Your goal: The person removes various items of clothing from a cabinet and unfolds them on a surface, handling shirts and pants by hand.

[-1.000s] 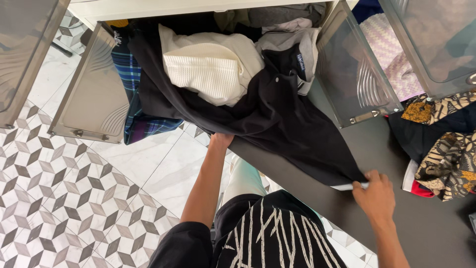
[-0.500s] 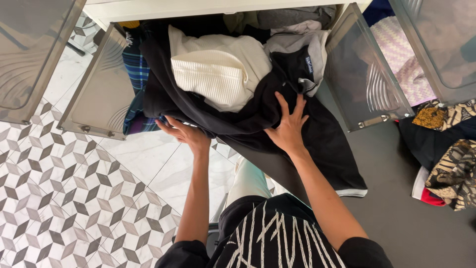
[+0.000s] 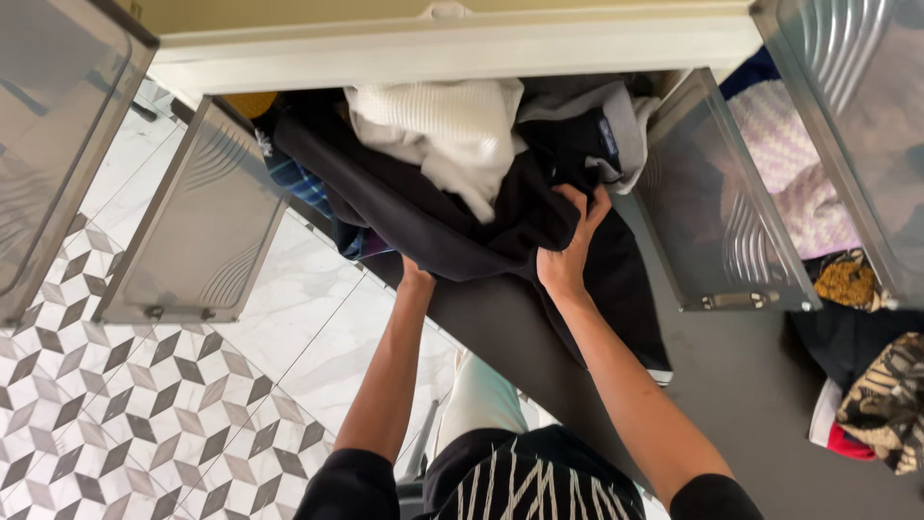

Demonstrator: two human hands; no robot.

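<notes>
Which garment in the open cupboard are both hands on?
The black garment, spilling out under the white waffle-knit top; right hand grips it, left hand is beneath.

garment (image 3: 500, 221) was black | knit top (image 3: 448, 130) was cream, waffle-textured | floor (image 3: 125, 404) was grey-white geometric tile | cloth (image 3: 890, 404) was brown-black batik

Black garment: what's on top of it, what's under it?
On the black garment lies a cream waffle-knit top; the right hand presses it. The left hand reaches beneath, fingers hidden. Blue plaid fabric shows underneath.
</notes>
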